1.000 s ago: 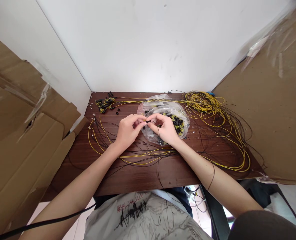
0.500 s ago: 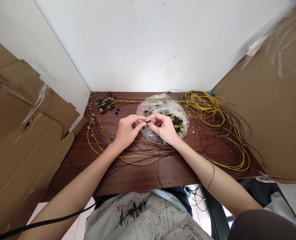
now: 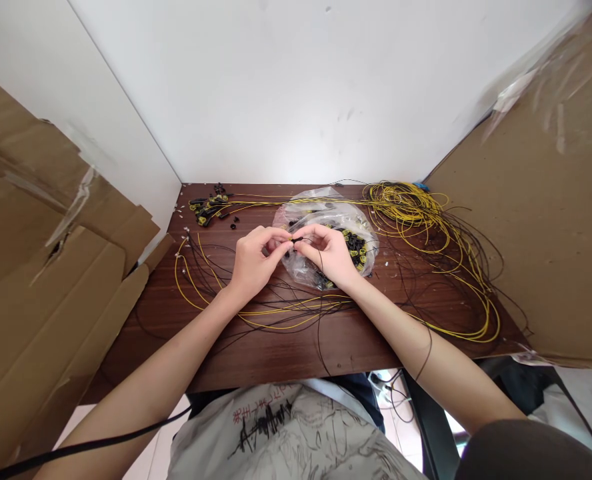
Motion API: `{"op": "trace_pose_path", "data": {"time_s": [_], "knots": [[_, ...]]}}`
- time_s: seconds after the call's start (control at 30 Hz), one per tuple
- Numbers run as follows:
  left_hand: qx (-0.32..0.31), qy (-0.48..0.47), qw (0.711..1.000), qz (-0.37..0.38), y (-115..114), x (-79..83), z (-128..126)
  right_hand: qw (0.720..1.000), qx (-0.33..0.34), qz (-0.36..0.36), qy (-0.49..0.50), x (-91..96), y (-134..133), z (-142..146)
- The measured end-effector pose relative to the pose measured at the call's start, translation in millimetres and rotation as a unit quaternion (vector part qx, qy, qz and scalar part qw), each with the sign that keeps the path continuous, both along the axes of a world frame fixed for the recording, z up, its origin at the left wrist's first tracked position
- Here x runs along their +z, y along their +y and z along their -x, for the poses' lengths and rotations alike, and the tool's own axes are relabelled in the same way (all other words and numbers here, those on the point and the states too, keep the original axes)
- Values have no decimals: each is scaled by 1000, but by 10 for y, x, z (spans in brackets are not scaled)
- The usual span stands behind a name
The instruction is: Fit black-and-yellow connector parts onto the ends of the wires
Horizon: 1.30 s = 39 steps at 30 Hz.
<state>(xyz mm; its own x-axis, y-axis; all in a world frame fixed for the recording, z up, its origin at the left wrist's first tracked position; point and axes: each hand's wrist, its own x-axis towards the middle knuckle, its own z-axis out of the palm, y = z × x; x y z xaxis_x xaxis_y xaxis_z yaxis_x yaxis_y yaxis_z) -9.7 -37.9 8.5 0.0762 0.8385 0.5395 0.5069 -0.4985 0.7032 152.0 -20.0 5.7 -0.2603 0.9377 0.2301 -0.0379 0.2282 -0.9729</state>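
My left hand (image 3: 259,258) and my right hand (image 3: 327,252) meet fingertip to fingertip over the front of a clear plastic bag (image 3: 296,270). Pinched between them is a small black connector (image 3: 297,240), with a touch of yellow at its left end by my left fingers. A thin black wire (image 3: 320,320) trails from the right hand down over the table edge. Inside the bag, beside my right hand, lie many black and yellow connector pieces (image 3: 357,248). My fingers hide part of the held connector.
Finished-looking black and yellow connectors (image 3: 206,208) lie at the back left, their wires running right to a yellow and black coil (image 3: 406,203). Loose wires (image 3: 286,313) cross the brown table (image 3: 276,363). Cardboard (image 3: 541,220) stands at both sides, a white wall (image 3: 296,93) behind.
Both hands have shifted very slightly; the black connector between the fingertips now sits a little higher and shows yellow at its left end. The hanging wire has swayed.
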Motion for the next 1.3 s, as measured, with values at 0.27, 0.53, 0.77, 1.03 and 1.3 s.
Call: {"op": "trace_pose_path", "data": {"time_s": [0.27, 0.53, 0.77, 1.03, 1.3], "knots": [[11, 14, 999, -28, -8, 18, -2, 999, 7, 28, 29, 53, -16, 15], [17, 11, 1000, -15, -3, 5, -1, 1000, 1, 19, 15, 49, -11, 6], [10, 33, 999, -20, -12, 26, 7, 1000, 5, 17, 17, 27, -7, -3], [1, 41, 999, -18, -22, 39, -1, 1000, 7, 3, 3, 13, -10, -7], [-13, 43, 999, -21, -36, 49, -9, 1000, 11, 0, 4, 27, -16, -1]]}}
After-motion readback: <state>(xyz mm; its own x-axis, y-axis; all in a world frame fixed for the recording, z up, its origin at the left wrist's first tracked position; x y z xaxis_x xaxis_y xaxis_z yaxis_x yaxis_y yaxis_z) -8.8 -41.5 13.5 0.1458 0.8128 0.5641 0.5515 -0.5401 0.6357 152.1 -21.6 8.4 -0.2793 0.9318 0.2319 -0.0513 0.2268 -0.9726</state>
